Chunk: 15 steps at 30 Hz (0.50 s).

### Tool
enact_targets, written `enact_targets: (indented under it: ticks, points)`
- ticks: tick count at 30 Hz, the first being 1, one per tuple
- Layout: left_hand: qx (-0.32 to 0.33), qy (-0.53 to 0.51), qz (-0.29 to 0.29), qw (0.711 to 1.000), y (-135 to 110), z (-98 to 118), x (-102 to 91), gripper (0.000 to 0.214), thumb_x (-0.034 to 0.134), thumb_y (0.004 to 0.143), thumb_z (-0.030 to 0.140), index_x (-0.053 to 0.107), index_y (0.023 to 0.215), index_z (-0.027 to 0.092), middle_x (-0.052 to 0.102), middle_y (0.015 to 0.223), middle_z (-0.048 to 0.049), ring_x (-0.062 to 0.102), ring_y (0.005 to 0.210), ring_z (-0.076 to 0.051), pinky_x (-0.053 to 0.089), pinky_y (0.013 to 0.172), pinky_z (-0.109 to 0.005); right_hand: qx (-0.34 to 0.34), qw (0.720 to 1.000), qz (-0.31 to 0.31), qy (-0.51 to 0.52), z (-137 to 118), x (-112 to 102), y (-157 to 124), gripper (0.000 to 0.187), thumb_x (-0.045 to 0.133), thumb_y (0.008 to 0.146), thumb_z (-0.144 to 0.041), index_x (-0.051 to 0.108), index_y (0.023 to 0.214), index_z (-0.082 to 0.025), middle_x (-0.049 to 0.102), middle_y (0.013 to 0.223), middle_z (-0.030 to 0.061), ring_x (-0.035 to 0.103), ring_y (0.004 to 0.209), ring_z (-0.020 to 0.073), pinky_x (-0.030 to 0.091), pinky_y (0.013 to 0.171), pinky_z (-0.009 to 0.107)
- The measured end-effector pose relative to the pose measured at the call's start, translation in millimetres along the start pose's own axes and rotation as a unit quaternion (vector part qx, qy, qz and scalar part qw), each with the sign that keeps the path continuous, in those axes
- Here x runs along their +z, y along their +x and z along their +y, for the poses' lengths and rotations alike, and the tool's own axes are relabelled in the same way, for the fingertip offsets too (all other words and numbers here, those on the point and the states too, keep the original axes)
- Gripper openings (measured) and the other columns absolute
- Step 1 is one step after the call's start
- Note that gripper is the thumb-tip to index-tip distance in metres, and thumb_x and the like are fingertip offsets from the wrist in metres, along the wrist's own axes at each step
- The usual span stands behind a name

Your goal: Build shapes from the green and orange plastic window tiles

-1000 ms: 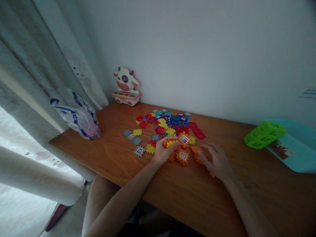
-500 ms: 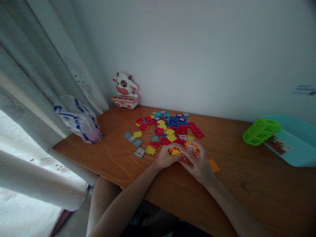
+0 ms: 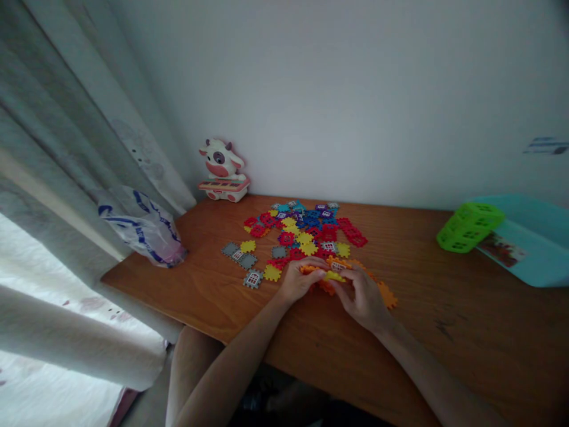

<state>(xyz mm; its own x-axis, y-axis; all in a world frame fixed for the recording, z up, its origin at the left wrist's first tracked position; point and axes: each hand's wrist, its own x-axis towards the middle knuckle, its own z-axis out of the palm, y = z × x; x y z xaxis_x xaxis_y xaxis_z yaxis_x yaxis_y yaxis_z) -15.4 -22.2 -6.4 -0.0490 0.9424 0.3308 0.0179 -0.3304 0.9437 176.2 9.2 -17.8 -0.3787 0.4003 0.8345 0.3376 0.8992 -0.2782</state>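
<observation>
Wooden bench (image 3: pixel 427 284) against a pale wall (image 3: pixel 338 107), loose tiles (image 3: pixel 306 238) heaped toward its back edge.
Left hand (image 3: pixel 299 281) and right hand (image 3: pixel 367 299), nearly meeting in from the front edge, both pinch the orange-and-yellow tiles (image 3: pixel 334 276), their number hidden; one cow toy (image 3: pixel 222 169) at the back left corner, one bag (image 3: pixel 146 228) by the left edge, one green block (image 3: pixel 469 228) beside one blue tub (image 3: pixel 542 249) near the back edge.

My head camera looks forward and down at the nearby wooden tabletop (image 3: pixel 422 261). It faces the wall (image 3: pixel 333 107).
</observation>
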Motion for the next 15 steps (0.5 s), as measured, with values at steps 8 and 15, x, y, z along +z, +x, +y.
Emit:
enact_targets:
  ticks: [8,15]
  points:
    - [-0.041,0.039,0.12,0.991,3.5,-16.0,-0.9,0.046,0.073,0.082,0.063,0.078,0.091,0.018,0.079,0.094,-0.0077,0.071,0.085,-0.021,0.057,0.084,-0.034,0.143,0.988,0.057,0.012,6.1,-10.5,1.8,0.013,0.057,0.1,-0.037,0.053,0.105,-0.026,0.069,0.085,0.0049,0.066,0.068,0.0202,0.054,0.061,0.032]
    - [-0.031,0.13,0.164,0.977,8.4,-23.0,-5.4,0.033,0.066,0.092,0.052,0.069,0.096,0.019,0.075,0.097,-0.0058,0.069,0.094,-0.019,0.053,0.091,-0.032,0.262,0.965,-0.023,-0.011,23.7,-31.9,9.3,0.027,0.046,0.1,-0.05,0.051,0.089,-0.026,0.059,0.064,-0.0002,0.055,0.053,0.0179,0.045,0.055,0.032]
